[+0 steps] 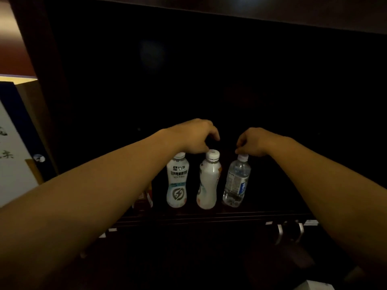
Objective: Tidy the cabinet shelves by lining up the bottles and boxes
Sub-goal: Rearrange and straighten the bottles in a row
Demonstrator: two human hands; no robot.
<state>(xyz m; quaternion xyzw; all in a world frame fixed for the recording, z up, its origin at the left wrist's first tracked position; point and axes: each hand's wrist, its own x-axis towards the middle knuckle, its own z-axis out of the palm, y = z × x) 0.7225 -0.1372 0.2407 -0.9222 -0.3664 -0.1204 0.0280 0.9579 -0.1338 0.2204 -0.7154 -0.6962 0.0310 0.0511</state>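
Observation:
Three bottles stand in a row near the front of a dark cabinet shelf [209,215]. At the left is a white bottle with a grey lightning logo [177,183]. In the middle is a white bottle with orange marks [208,183], and at the right a clear water bottle [237,183]. My left hand [194,137] hovers with curled fingers over the caps of the two white bottles, its thumb beside the middle cap; I cannot tell if it grips anything. My right hand [254,142] pinches the top of the clear bottle's cap.
Small red and orange boxes [147,197] sit left of the bottles, mostly hidden by my left forearm. Metal handles [279,234] stick out below the shelf at the right. A white board with a blue edge [12,143] leans at the far left. The shelf's back is dark.

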